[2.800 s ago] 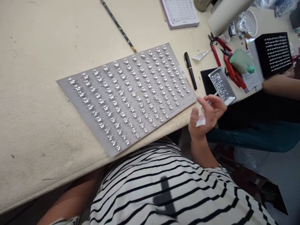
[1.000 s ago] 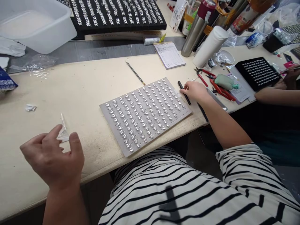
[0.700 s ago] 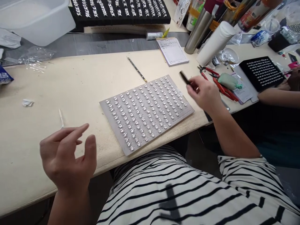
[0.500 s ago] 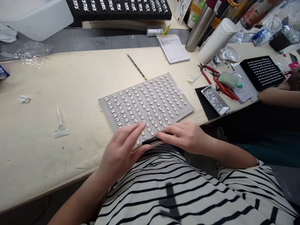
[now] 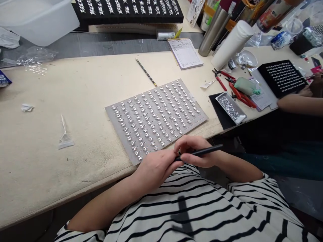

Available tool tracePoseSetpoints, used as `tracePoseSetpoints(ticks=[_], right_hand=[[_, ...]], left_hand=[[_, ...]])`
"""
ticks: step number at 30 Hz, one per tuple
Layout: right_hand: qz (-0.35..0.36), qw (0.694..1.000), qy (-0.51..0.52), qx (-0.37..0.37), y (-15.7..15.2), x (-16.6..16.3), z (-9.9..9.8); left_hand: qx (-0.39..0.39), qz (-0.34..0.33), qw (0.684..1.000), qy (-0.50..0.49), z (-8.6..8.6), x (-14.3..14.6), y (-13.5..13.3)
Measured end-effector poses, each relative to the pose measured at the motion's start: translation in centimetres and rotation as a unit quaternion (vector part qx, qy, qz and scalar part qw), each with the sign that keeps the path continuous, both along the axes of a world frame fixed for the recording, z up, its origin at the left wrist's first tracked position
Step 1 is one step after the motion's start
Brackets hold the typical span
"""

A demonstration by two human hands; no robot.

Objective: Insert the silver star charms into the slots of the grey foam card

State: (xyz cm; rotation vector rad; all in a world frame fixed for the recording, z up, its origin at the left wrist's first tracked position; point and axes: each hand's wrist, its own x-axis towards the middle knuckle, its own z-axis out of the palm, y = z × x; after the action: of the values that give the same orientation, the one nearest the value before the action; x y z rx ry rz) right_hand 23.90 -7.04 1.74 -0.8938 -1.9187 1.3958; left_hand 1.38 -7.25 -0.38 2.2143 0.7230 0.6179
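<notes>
My left hand and my right hand meet at the near edge of a grey board. Rows of small silver star-shaped pieces cover the board. A slim black stick-shaped tool passes between both hands, its free end pointing right; whether it is a pen or tweezers I cannot make out. My right thumb and fingers close round its middle. The fingers of my left hand pinch its left end, which they hide. Beyond the board's far edge lies a patterned pencil.
On the right are a white tray of silver beads, red-handled pliers and a green pouch. Behind stand a notepad, a white bottle and a steel flask. A co-worker's arm reaches beside a black display pad.
The black tool has been lifted off the board's near edge. My left hand has moved right, off the star pieces, and closed at the tool's end; my right hand has turned round it.
</notes>
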Motion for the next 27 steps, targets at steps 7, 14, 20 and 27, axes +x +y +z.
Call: tracePoseSetpoints(ticks=[7, 14, 20, 27], right_hand=[[-0.183, 0.958, 0.181, 0.128, 1.6, 3.0, 2.6], [-0.401, 0.905, 0.072, 0.124, 11.1, 9.8, -3.1], [-0.433, 0.897, 0.041, 0.081, 14.7, 10.3, -7.8], [-0.45, 0.875, -0.13, 0.12, 12.7, 9.8, -7.9]], left_hand=[[-0.132, 0.009, 0.991, 0.014, 1.0, -1.7, 0.7], [-0.119, 0.072, 0.987, 0.078, 3.7, -2.6, 3.5], [-0.007, 0.119, 0.992, 0.051, 6.3, 1.6, 11.4], [0.01, 0.087, 0.993, 0.079, 4.0, 9.1, 19.5]])
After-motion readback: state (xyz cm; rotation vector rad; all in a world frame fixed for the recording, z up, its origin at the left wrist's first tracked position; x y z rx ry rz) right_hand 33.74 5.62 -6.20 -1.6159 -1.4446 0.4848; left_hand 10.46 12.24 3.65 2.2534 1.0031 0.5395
